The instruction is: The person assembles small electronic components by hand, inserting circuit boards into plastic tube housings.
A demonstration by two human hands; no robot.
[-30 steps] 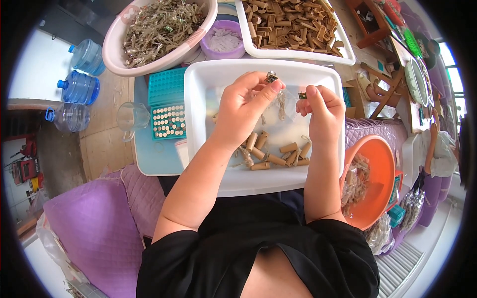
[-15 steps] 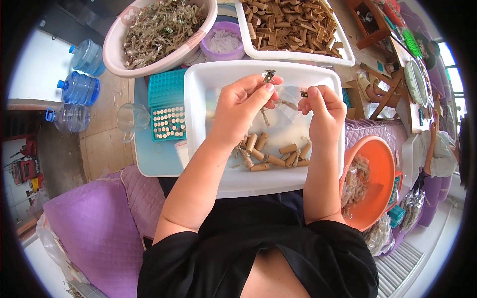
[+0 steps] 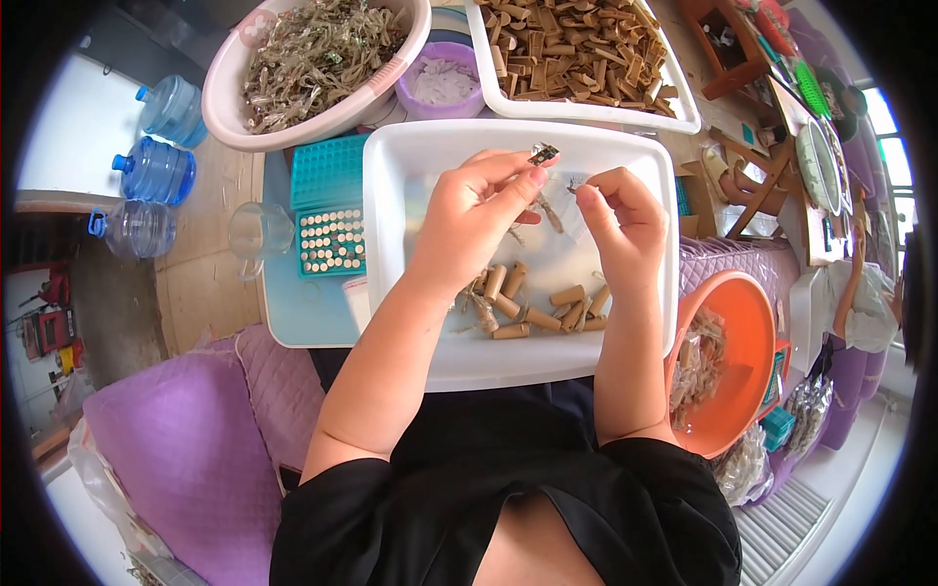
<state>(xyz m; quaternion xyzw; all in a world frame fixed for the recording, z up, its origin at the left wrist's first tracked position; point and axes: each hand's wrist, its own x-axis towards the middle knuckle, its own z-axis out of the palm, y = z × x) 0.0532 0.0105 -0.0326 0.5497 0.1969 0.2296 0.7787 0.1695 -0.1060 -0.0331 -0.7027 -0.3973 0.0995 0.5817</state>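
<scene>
My left hand (image 3: 476, 207) is raised over the white plastic tub (image 3: 401, 356), thumb and fingers closed on a small dark, shiny packet (image 3: 543, 153) that sticks up past the fingertips. Thin straw-coloured strands (image 3: 552, 213) hang between the hands. Close by on the right, my right hand (image 3: 625, 220) pinches a small dark piece (image 3: 573, 186), seen nearly edge-on, its kind unclear. Several short brown cardboard tubes (image 3: 540, 318) lie in the tub below, some with strands beside or in them.
A pink basin (image 3: 220, 107) of shiny packets, a purple bowl (image 3: 440, 98) and a white tray (image 3: 586, 115) of brown pieces stand beyond. Left are a teal rack (image 3: 332, 241) with pale round pieces and a clear jug (image 3: 259, 234). An orange basin (image 3: 747, 361) sits right.
My right hand has come left and slightly down, bringing its dark piece nearer the left hand. The packet in my left hand has tilted and moved slightly right.
</scene>
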